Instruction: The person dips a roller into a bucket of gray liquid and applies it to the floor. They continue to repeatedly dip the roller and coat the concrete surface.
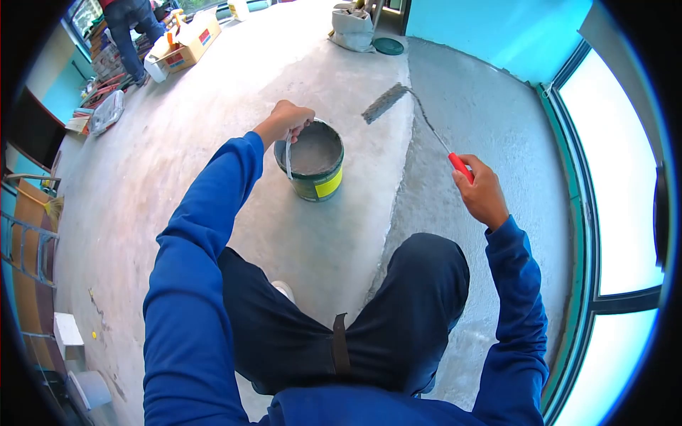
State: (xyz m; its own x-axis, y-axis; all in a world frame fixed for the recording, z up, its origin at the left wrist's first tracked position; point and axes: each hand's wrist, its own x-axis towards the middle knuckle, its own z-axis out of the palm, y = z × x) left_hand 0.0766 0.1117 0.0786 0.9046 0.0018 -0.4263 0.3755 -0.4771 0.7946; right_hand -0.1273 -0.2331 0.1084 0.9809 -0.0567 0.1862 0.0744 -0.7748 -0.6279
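Floor (156, 163) open leftward; L hand (292, 118) clamps bucket (317, 186) handle, R hand (484, 193) roller (385, 104).

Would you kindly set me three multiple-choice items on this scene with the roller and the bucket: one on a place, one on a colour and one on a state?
1. Where is the roller head relative to the bucket?
A) to its right, outside it
B) dipped inside it
C) behind the person

2. What colour is the roller's grip?
A) blue
B) red
C) black

3. What is the left hand doing?
A) lying flat on the floor
B) hanging free
C) closed on the bucket's handle

Answers:
1 A, the head shows right of the bucket's rim, clear of the grey mix.
2 B, red sticks out above the right hand, which is closed on it.
3 C, the fingers wrap the handle above the rim.
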